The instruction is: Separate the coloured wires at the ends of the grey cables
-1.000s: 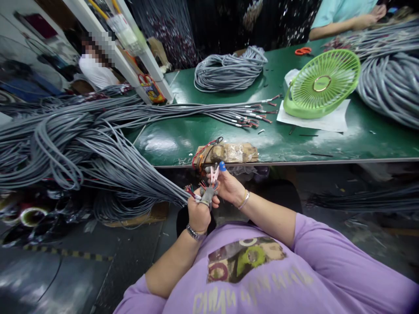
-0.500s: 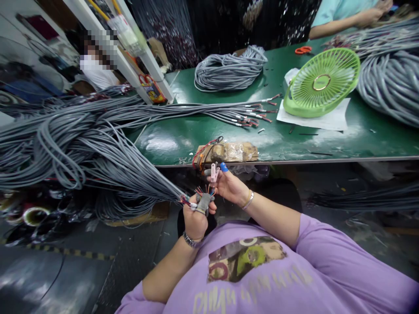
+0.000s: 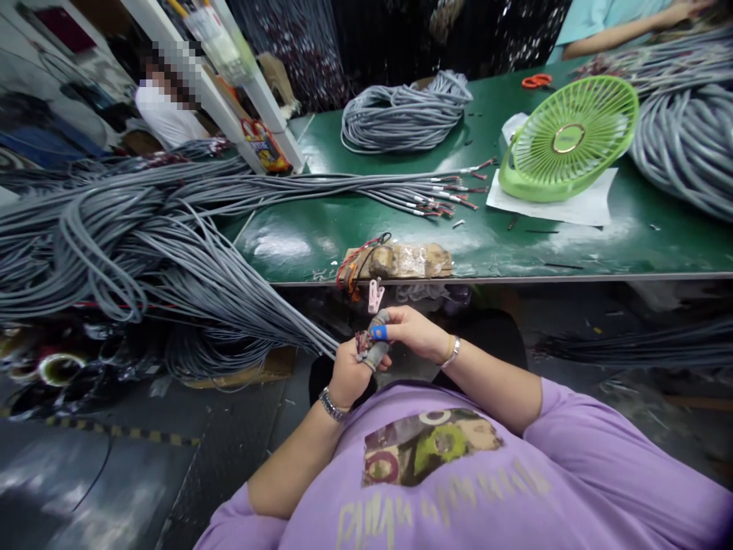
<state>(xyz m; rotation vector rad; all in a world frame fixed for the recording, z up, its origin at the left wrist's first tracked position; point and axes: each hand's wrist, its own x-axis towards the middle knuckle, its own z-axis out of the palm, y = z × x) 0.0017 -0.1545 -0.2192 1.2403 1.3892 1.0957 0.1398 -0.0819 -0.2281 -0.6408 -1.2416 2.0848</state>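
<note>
My left hand (image 3: 350, 373) is closed round the ends of a bundle of grey cables (image 3: 298, 327), which run in from the left. Its thumb seems wrapped in grey tape. Thin coloured wire ends (image 3: 362, 341) stick out between the hands. My right hand (image 3: 417, 334), with blue tape (image 3: 379, 332) round its thumb, is closed in a pinch against these wire ends, touching the left fingers. The fingers partly hide the exact wires held. Just beyond my hands, a pink clothes peg (image 3: 376, 296) sits at the table edge.
On the green table (image 3: 298, 244) lie a taped wooden block (image 3: 409, 261), stripped cables (image 3: 355, 183), a cable coil (image 3: 401, 118), a green fan (image 3: 566, 141) and orange-handled scissors (image 3: 537, 81). A white post (image 3: 269, 107) stands left. A co-worker's arm (image 3: 624, 37) shows at upper right.
My right hand has come down from the pink peg to the wire ends in my left hand. My left hand has turned and shifted slightly right. The view has tilted a little.
</note>
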